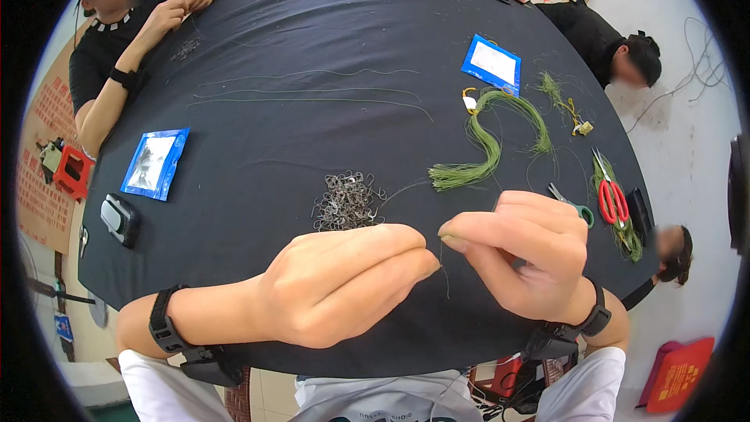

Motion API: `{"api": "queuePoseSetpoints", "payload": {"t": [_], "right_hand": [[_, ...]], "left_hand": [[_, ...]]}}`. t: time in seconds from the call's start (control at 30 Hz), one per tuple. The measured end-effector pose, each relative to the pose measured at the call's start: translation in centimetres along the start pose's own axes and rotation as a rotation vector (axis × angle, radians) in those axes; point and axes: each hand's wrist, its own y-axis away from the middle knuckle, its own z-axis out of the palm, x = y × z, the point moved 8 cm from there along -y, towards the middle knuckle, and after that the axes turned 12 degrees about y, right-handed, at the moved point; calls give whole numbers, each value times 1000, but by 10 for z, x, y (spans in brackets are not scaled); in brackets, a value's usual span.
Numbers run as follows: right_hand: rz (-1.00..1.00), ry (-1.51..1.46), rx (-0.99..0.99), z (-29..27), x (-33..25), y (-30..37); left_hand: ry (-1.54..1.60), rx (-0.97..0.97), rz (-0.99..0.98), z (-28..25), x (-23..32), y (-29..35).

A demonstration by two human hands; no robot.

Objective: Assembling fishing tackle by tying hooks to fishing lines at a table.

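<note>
Close to the table's near edge, my left hand point(344, 281) and my right hand point(523, 246) face each other, fingertips a short gap apart. Both are closed in a pinch. A thin green fishing line point(441, 254) runs from the right fingertips toward the left ones, with a loose tail dangling below. Whatever else the left fingers grip is hidden. Just beyond the left hand lies a heap of small dark metal fish hooks point(348, 199). A tied bundle of green fishing line point(484, 148) curves across the cloth beyond my right hand.
Red-handled scissors point(613, 199) and green-handled scissors point(582, 211) lie at right. Several single line strands point(312, 100) stretch across the black cloth. Blue packets point(156, 164) point(492, 62) and a grey-black gadget point(119, 220) rest there. Other people sit around the table; one point(117, 55) works far left.
</note>
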Motion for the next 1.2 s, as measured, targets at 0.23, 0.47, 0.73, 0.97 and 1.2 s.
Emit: {"api": "queuePoseSetpoints", "payload": {"t": [0.23, 0.47, 0.73, 0.97, 1.2], "right_hand": [[185, -172, -90, 9, 14, 4], [231, -215, -99, 11, 19, 7], [298, -379, -159, 27, 18, 11], [26, -193, -88, 23, -6, 10], [-136, 20, 48, -10, -26, 5]], "left_hand": [[121, 3, -107, -1, -6, -2], [165, -29, -175, 2, -10, -2], [129, 21, -176, -4, -9, -1], [109, 82, -197, -8, -9, -1], [0, 73, -17, -1, -4, 4]]}}
